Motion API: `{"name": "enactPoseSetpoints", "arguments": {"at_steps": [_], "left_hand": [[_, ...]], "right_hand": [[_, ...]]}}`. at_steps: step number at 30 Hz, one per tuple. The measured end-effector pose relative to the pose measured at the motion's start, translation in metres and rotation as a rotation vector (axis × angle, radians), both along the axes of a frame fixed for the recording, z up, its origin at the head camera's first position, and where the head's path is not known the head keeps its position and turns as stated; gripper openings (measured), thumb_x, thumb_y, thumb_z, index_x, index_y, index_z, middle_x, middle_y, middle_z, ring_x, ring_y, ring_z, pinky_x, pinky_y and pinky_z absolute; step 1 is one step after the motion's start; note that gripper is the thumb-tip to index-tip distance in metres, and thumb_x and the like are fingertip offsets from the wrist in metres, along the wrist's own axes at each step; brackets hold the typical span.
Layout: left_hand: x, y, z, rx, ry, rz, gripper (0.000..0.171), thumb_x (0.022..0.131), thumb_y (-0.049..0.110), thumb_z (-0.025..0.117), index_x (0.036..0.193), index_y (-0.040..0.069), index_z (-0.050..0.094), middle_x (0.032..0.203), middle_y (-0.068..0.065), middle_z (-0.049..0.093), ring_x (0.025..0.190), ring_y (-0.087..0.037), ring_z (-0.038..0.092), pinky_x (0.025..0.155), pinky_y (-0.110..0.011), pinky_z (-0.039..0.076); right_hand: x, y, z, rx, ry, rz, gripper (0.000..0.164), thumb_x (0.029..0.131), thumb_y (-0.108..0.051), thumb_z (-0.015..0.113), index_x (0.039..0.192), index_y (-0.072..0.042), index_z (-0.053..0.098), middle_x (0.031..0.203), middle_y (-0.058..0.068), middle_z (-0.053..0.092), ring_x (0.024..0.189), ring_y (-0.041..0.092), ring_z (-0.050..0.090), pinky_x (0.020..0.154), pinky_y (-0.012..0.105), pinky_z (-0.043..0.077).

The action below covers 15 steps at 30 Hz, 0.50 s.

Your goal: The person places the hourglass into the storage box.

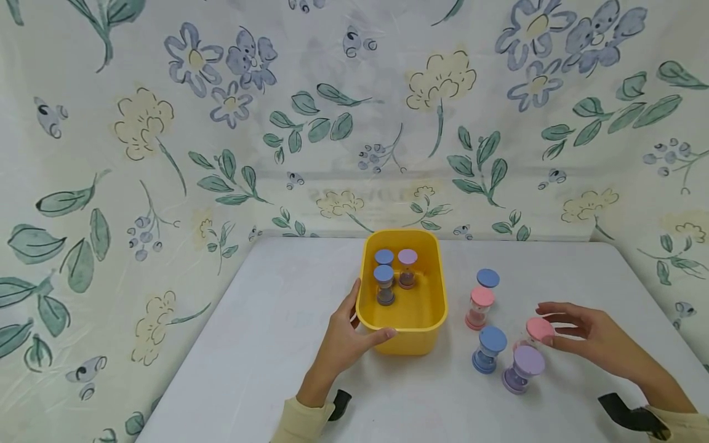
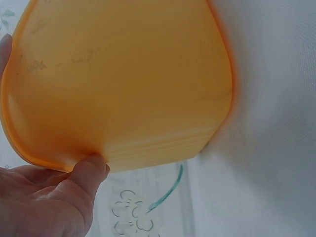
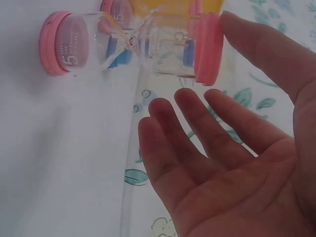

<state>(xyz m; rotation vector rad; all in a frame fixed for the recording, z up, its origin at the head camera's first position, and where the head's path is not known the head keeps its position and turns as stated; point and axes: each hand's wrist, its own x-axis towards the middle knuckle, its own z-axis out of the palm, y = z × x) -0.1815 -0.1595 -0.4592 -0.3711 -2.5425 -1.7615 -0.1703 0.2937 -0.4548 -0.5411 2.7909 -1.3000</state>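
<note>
My left hand (image 1: 344,341) holds the yellow plastic bin (image 1: 410,341) at its near left corner, thumb along the near rim and fingers at the left side. Inside stand two blue-capped hourglasses (image 1: 384,284) and a purple-capped hourglass (image 1: 407,268). On the right, my right hand (image 1: 592,335) is at a pink-capped hourglass (image 3: 210,49) that stands upright on the table. In the right wrist view the thumb meets the top cap's edge, while the other fingers stay extended and apart from the glass. "15 minutes" shows on its lower bulb.
Near the right hand stand a purple-capped hourglass (image 1: 523,368), a blue-capped one (image 1: 490,349), another pink-capped one (image 1: 479,307) and a blue-capped one (image 1: 488,278) partly hidden behind it. Flower-patterned cloth (image 1: 354,123) hangs behind the white table (image 1: 266,326).
</note>
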Motion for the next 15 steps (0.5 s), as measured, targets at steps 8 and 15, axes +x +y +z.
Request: {"name": "enactPoseSetpoints", "arguments": {"at_steps": [8, 15], "left_hand": [[-0.0002, 0.0002, 0.0002, 0.005, 0.0, -0.001, 0.113, 0.083, 0.036, 0.088, 0.167, 0.015, 0.016, 0.173, -0.006, 0.024, 0.157, -0.031, 0.034, 0.122, -0.054, 0.038], [-0.0002, 0.0005, -0.0001, 0.01, -0.003, 0.001, 0.112, 0.083, 0.034, 0.088, 0.167, 0.015, 0.016, 0.173, -0.006, 0.024, 0.157, -0.031, 0.034, 0.122, -0.054, 0.038]], "right_hand": [[0.0011, 0.0002, -0.0049, -0.001, -0.075, -0.007, 0.057, 0.091, -0.017, 0.079, 0.141, 0.001, 0.058, 0.122, -0.03, 0.062, 0.104, -0.022, 0.055, 0.081, 0.013, 0.059], [0.003, -0.0023, -0.0077, 0.0, -0.121, -0.018, 0.058, 0.091, -0.017, 0.079, 0.14, 0.005, 0.057, 0.134, 0.024, 0.067, 0.101, -0.02, 0.056, 0.08, 0.014, 0.06]]}}
